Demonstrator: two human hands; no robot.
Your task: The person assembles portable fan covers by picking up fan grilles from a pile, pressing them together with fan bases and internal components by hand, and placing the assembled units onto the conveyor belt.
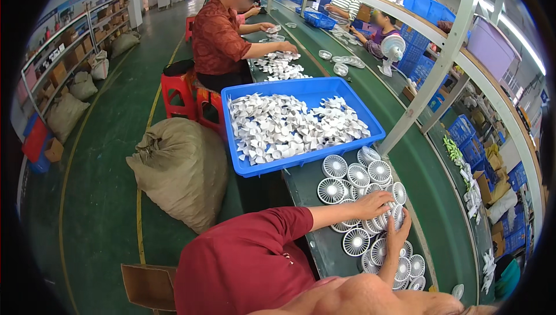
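Many round white fan grilles (356,242) with radial ribs lie heaped on the dark green bench in front of me. My left hand (372,205) reaches across the heap from the left, its fingers bent over grilles near the middle. Close to it, my right hand (397,238) is wrapped round the edge of a fan grille (398,215), which stands tilted between both hands. The left fingertips are partly hidden, but they seem to grip there too. Beyond the heap, a blue tray (301,160) holds a pile of small white fan blades (278,124).
A green conveyor belt (420,176) runs along the right, beside a white metal post (434,83). A full woven sack (179,170) and a cardboard box (147,286) stand on the floor at left. Co-workers sit farther up the line, one by red stools (176,92).
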